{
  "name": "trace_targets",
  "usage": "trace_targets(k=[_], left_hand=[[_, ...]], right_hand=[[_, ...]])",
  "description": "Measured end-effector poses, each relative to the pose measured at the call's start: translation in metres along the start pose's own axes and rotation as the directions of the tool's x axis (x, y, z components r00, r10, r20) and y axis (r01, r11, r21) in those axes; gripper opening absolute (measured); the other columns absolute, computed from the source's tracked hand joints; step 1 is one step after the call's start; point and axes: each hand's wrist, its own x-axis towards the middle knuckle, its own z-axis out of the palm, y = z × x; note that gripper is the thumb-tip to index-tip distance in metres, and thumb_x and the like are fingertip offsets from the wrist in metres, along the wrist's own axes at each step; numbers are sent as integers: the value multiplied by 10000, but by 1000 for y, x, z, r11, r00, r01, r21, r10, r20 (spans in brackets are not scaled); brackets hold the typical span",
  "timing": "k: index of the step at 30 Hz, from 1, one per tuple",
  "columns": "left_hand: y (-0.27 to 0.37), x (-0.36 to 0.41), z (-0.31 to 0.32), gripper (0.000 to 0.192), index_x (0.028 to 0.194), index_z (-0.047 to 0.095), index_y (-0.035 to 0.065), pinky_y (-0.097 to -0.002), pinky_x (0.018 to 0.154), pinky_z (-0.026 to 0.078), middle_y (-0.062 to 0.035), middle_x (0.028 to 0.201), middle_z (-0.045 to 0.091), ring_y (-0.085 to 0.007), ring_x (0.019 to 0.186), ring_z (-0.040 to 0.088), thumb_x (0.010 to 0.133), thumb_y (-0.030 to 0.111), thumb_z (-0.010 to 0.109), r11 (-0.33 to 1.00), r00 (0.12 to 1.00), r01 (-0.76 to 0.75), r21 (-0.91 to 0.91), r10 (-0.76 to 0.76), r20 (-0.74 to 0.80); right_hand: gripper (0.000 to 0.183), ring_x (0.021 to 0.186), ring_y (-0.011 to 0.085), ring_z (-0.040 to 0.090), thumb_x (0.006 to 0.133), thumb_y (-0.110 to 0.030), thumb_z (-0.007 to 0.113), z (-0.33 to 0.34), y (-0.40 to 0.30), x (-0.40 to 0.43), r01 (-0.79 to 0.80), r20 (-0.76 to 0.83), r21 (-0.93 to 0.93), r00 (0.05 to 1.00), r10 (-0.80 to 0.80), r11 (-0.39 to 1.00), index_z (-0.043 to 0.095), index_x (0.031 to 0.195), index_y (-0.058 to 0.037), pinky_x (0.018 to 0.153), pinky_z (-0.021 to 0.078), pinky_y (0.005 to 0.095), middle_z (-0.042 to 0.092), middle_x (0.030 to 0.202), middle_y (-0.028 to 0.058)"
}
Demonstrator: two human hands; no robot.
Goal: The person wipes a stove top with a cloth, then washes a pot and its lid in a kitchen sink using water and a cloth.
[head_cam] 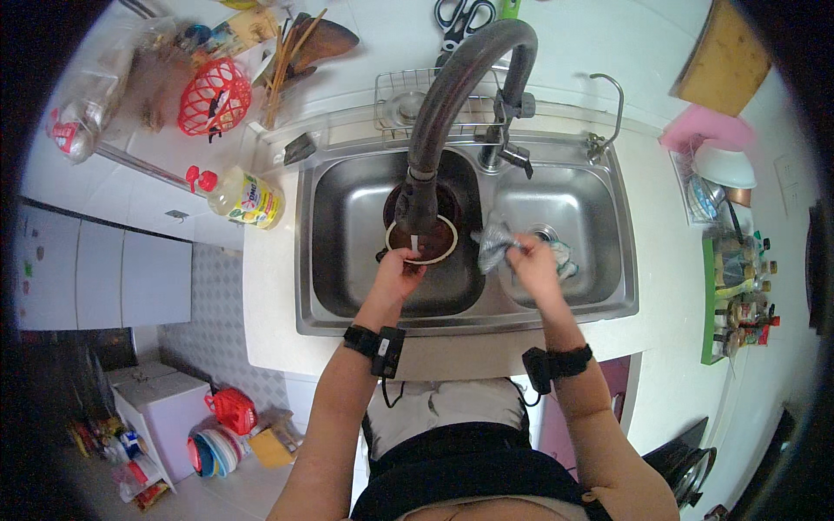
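Observation:
My left hand (402, 268) grips the near rim of a round brown bowl or pot (438, 244) with a cream edge, over the left basin (352, 273) of a steel double sink. Part of this vessel is hidden by the thick dark faucet spout (430, 140), which arches down above it. Behind it a second dark round vessel (448, 202) shows in the same basin. My right hand (534, 260) pinches a crumpled grey cloth (493, 244) beside the divider between the basins. A white and green cloth (563, 259) lies near the drain in the right basin (593, 215).
A wire rack (391, 88) stands behind the sink, below hanging scissors (461, 26). At left is a yellow-labelled detergent bottle (251, 200). A small curved tap (612, 107) rises at the back right. A green-edged spice rack (709, 299) with several jars and stacked bowls (723, 164) sit at right.

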Motion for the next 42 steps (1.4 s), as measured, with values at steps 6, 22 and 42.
trace_targets(k=[6, 22, 42], left_hand=[[3, -14, 10, 364, 1038, 420, -15, -446, 736, 454, -178, 1039, 445, -312, 921, 454, 675, -33, 448, 992, 1000, -3, -123, -1, -30], [16, 2, 11, 288, 956, 476, -5, -395, 685, 459, -143, 917, 514, -276, 812, 508, 671, -17, 440, 997, 999, 28, -72, -31, -38], [79, -10, -102, 388, 1136, 410, 14, -475, 732, 461, -168, 1131, 457, -310, 1002, 460, 756, 10, 490, 997, 966, -80, -2, 77, -248]], right_hand=[[261, 891, 296, 520, 656, -67, 588, 41, 44, -35, 138, 61, -239, 990, -127, 961, 609, 910, -11, 780, 421, 358, 516, 1025, 178], [401, 1229, 427, 223, 683, -299, 656, 76, 38, -61, 191, 230, -634, 972, -52, 749, 577, 1020, -95, 913, 265, 580, 203, 1383, 151], [319, 949, 282, 522, 831, -107, 525, 157, -42, 10, -580, 594, 804, 769, 235, -132, 432, 1105, 28, 781, 493, 472, 501, 1053, 167]])
